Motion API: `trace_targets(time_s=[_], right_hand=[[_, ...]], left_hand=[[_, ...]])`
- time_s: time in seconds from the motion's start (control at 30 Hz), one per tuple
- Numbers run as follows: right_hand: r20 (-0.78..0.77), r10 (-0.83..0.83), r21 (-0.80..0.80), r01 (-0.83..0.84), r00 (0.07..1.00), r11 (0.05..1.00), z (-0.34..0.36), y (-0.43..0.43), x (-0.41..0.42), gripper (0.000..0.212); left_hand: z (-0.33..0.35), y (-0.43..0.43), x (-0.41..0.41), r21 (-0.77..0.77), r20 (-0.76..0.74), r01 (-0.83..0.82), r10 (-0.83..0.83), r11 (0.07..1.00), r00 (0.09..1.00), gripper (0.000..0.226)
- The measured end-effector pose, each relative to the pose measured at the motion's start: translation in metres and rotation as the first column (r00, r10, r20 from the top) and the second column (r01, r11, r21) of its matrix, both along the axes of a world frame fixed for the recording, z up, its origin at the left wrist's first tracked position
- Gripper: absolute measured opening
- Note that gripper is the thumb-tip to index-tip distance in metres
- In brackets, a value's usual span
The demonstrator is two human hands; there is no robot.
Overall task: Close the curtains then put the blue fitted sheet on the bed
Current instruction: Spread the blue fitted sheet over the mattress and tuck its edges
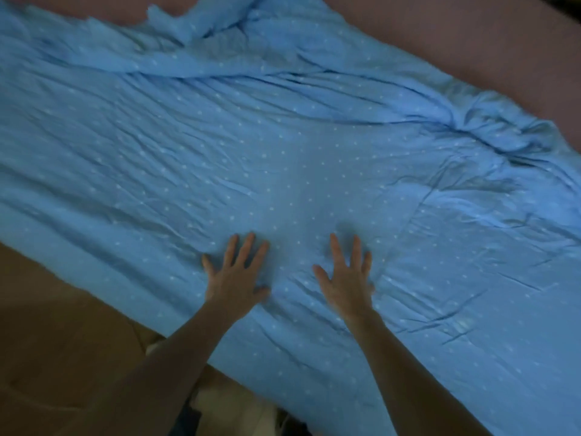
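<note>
**While both my palms lie flat, the blue fitted sheet (283,136) is spread over the near side of the bed (471,36)**

As I reach over the near edge, my left hand (235,278) rests palm down on the cloth with its fingers straight and fanned apart, gripping nothing. My right hand (344,278) lies just beside it in the same way, flat and spread, with a narrow strip of sheet between the two. Under and ahead of my hands the fabric, blue with small pale dots, is fairly smooth. Further out it runs into long creases, and along its far edge it is bunched in thick folds. Beyond those folds the bed's bare brownish surface shows. At my lower left the sheet's near edge meets the dim brown floor (63,309).
</note>
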State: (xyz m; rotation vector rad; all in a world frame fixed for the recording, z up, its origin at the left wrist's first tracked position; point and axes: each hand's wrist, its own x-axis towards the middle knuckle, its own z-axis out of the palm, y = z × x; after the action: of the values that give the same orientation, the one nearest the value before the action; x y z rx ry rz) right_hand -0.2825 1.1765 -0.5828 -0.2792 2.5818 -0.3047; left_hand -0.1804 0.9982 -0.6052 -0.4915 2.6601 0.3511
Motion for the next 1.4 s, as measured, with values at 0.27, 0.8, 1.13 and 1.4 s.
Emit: trace_targets(time_s=[0.27,0.8,1.13,1.4], right_hand=[[0.082,0.113,0.005,-0.114,0.990,0.993,0.006,-0.180,0.106,0.077],[0.005,0.150,-0.095,-0.149,0.989,0.984,-0.006,-0.317,0.030,0.067],[-0.331,0.011,-0.419,-0.158,0.944,0.894,0.045,-0.443,-0.115,0.036],[-0.359,0.129,-0.310,-0.248,0.924,0.918,0.048,-0.504,-0.196,0.053]], left_hand=[[0.026,-0.158,0.026,0.224,-0.171,0.073,-0.035,0.972,0.985,0.082],[0.071,-0.318,0.007,0.226,-0.021,-0.037,0.043,0.973,0.999,0.074],[0.095,-0.421,-0.125,0.189,-0.152,-0.046,0.075,0.981,0.986,0.064],[0.067,-0.474,-0.165,0.122,-0.198,-0.046,0.070,0.991,0.978,0.080]])
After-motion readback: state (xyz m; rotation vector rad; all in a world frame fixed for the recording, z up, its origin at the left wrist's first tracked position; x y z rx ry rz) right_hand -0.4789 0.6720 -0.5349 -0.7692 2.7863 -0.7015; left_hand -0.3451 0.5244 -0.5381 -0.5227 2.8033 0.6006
